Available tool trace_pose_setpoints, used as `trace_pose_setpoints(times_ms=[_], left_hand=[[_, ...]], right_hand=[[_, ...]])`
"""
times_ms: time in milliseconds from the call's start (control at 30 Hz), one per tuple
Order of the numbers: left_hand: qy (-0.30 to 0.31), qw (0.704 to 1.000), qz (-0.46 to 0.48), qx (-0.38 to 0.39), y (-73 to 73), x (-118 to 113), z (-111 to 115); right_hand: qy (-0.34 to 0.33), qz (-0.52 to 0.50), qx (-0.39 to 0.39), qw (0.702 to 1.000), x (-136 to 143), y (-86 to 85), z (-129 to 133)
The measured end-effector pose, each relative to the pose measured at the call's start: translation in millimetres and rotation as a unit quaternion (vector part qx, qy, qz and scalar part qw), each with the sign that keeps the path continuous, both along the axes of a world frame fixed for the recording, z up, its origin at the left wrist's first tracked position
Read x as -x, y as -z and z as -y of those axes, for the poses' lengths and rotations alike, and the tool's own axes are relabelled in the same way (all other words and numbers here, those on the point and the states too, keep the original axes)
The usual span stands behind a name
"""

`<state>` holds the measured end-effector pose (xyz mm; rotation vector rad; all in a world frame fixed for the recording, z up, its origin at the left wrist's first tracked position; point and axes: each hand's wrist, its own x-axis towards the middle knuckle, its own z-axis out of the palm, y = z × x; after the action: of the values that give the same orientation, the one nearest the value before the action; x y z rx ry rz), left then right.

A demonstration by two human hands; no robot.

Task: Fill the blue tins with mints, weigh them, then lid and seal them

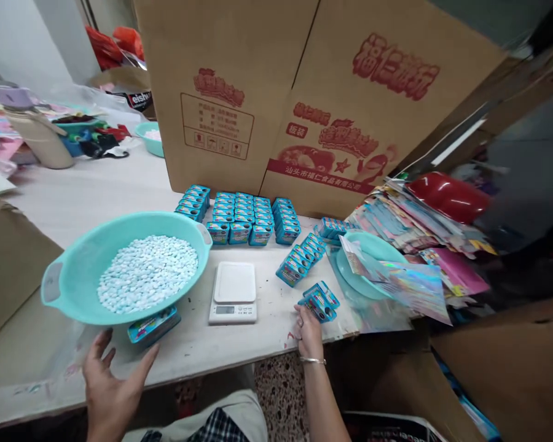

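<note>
My left hand (113, 380) is open, thumb and fingers apart, in front of a turquoise bowl (78, 270) holding many small pale-blue tablets (150, 273). A blue printed box (154, 325) shows partly under the bowl's front edge, just beyond my left fingers. My right hand (308, 331) has its fingers closed at the near edge of a blue printed packet (320, 306), and a similar packet (328, 293) lies right behind it. Between my hands sits a white digital scale (235, 283) with nothing on its plate.
Rows of blue boxes (239, 232) stand before a large cardboard carton (221, 37). A short slanted row of boxes (295, 265) lies nearer. At right are turquoise bowls (368, 245), shiny film (415, 285) and stacked printed sheets (387, 215). A bottle (41, 135) stands far left.
</note>
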<state>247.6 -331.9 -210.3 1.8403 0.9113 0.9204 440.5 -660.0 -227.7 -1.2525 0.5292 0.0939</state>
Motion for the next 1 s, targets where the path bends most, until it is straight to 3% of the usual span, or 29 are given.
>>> trace_pose_setpoints(times_ms=[133,300,433,533,667,833,900,1000], left_hand=[[0.062,0.996,-0.017,0.063,4.7,-14,-7],[0.114,0.990,-0.017,0.082,12.3,-10,-8],[0.172,0.983,0.000,0.071,8.8,-11,10],[0.254,0.964,0.013,0.078,-4.1,-36,32],[0.341,0.936,0.031,0.076,-19.7,-97,55],[0.385,0.920,0.035,0.061,-20.7,-163,58],[0.400,0.914,0.024,0.057,-18.3,-172,52],[0.397,0.917,-0.001,0.048,-13.5,-163,44]], right_hand=[[-0.029,0.012,-0.018,0.999,3,0.5,11],[-0.100,-0.032,-0.199,0.974,22,-0.3,2],[-0.106,-0.055,-0.304,0.945,25,-2.7,-11],[-0.104,-0.057,-0.347,0.930,19,-11.0,-24],[-0.097,-0.061,-0.384,0.916,5,-27.2,-39],[-0.044,-0.064,-0.378,0.923,-12,-41.7,-49],[-0.029,-0.065,-0.368,0.927,-18,-45.5,-51],[-0.002,-0.074,-0.352,0.933,-26,-50.8,-56]])
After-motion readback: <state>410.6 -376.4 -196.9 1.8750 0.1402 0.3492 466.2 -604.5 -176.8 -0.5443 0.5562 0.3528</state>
